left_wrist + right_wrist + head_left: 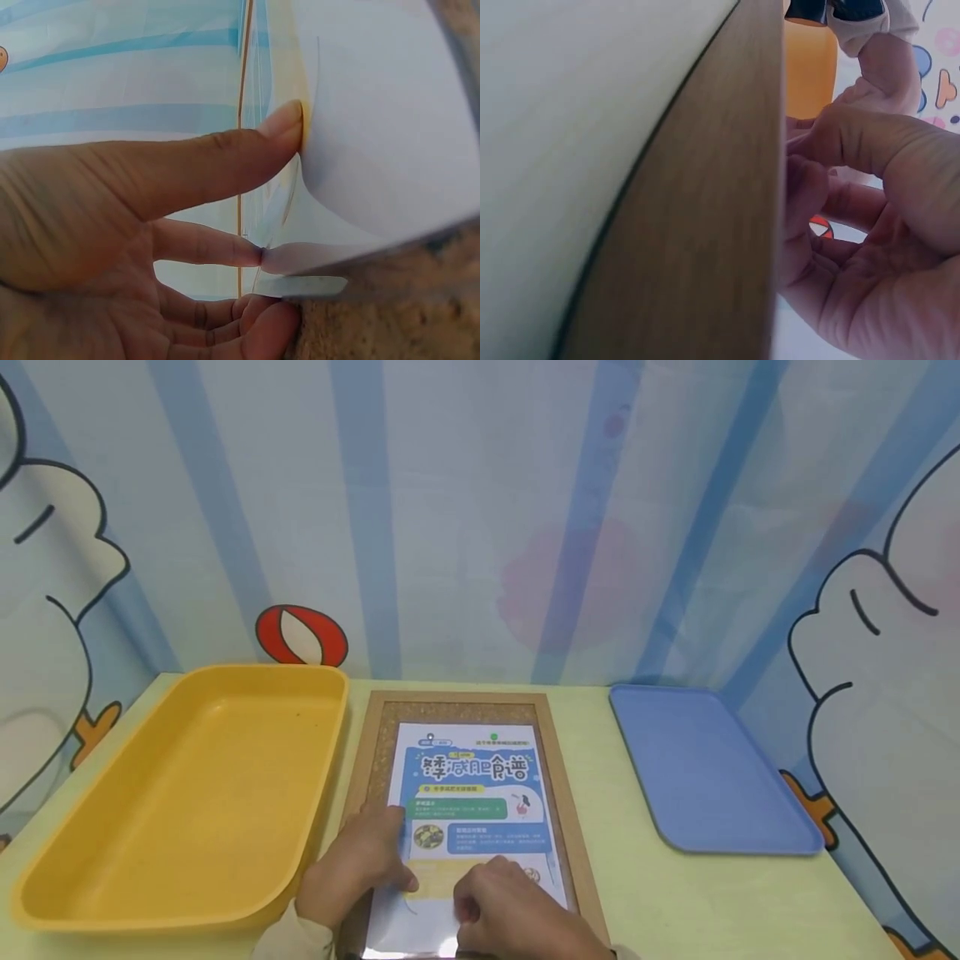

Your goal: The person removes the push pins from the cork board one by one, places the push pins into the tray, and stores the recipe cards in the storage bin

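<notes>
A printed sheet (450,785) with Chinese text lies on a wood-framed cork board (384,743), a green dot (493,737) near its top. My left hand (356,864) is at the sheet's left edge, thumb (279,124) on the paper, which bulges there. The other fingers, spread apart from the thumb, reach the edge and cork. My right hand (517,910) is over the sheet's lower part, fingers curled and thumb close to the index finger. Whatever may lie between those fingertips is hidden. In the right wrist view, the wooden frame (705,210) covers part of that hand.
Left of the board stands a deep yellow tray (202,785), close to my left wrist. A flat blue tray (712,768) lies to the right. The pale tabletop (660,902) ends at a striped cartoon backdrop (465,510).
</notes>
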Motion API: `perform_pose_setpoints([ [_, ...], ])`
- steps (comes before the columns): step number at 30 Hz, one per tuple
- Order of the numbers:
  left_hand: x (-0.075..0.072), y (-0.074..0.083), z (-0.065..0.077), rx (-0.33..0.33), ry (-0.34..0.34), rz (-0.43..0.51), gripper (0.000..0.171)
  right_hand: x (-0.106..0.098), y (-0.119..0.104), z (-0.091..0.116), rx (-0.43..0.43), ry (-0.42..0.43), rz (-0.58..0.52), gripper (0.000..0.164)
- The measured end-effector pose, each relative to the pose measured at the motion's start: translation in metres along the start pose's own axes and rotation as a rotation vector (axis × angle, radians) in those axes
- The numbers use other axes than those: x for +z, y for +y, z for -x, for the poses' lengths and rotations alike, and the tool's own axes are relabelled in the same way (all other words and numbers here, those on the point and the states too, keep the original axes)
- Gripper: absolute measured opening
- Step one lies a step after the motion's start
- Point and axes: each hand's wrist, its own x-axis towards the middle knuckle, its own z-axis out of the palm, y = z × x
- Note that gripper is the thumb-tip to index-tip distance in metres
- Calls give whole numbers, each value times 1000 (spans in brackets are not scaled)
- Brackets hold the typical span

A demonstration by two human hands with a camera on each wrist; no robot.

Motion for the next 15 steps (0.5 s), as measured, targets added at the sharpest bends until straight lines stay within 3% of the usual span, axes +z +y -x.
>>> perform_pose_setpoints([
  [3,0,1,0,-9,-8,-7,71,0,2,0,5,9,-18,14],
  [9,0,0,0,13,11,-12,64,-1,5,0,-74,29,-58,17],
  [15,0,1,1,20,17,-23,65,-1,4,1,-59,11,-60,19],
])
